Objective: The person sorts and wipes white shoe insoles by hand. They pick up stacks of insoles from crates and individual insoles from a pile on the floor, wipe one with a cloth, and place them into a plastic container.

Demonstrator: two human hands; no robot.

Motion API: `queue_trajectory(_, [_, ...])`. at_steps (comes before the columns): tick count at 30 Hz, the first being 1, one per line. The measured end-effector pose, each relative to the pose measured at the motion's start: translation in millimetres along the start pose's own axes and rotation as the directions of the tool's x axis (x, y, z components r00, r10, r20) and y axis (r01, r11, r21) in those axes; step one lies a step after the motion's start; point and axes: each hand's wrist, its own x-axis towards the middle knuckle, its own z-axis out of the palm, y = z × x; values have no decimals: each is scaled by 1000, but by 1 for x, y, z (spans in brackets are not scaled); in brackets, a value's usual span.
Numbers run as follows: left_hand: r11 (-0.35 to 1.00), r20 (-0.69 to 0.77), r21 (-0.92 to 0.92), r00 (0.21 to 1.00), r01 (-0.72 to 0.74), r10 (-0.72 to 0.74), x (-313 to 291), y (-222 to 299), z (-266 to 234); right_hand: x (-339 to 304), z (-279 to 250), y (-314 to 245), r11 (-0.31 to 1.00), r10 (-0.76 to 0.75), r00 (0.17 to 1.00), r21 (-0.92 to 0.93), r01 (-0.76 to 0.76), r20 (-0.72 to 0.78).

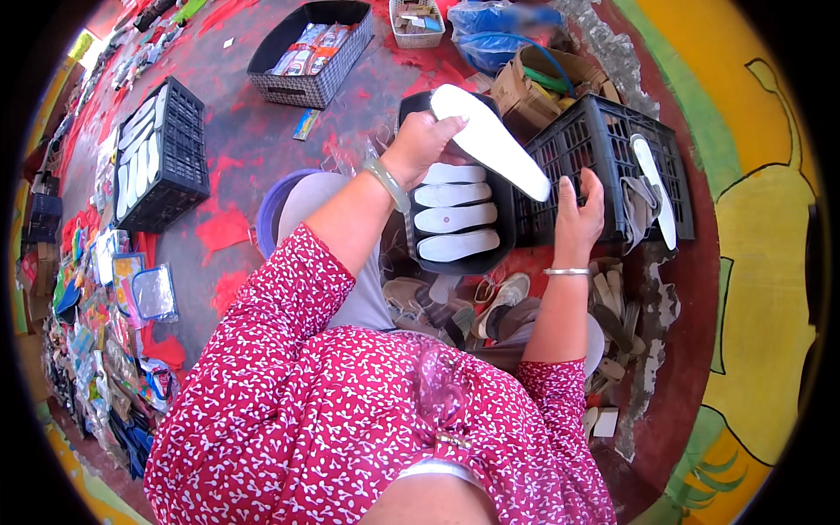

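Observation:
A white shoe insole (494,140) is held up at a slant in my left hand (422,147), whose thumb presses on the wide end. My right hand (579,217) is beside the insole's narrower end, fingers apart and holding nothing. Below the raised insole, a dark bin (409,229) between my knees contains several white insoles (455,219) lying in a row. On the black plastic crate (604,140) to the right rest another white insole (653,188) and a crumpled grey cloth (640,208).
At the left, a black crate (182,149) is packed with white insoles. A patterned bin (319,86) with packets stands ahead, near a cardboard box (522,92) and a blue plastic bag (499,39). Loose shoes (512,293) lie under my legs; colourful packages (109,306) cover the floor's left.

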Motion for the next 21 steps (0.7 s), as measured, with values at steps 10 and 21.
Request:
queue_trajectory(10, [873, 113, 421, 969, -247, 219, -5, -40, 16, -33, 39, -50, 998, -42, 864, -26, 64, 502])
queue_trajectory(21, [884, -64, 273, 910, -379, 410, -10, -3, -3, 20, 53, -67, 962, -268, 765, 126, 241, 585])
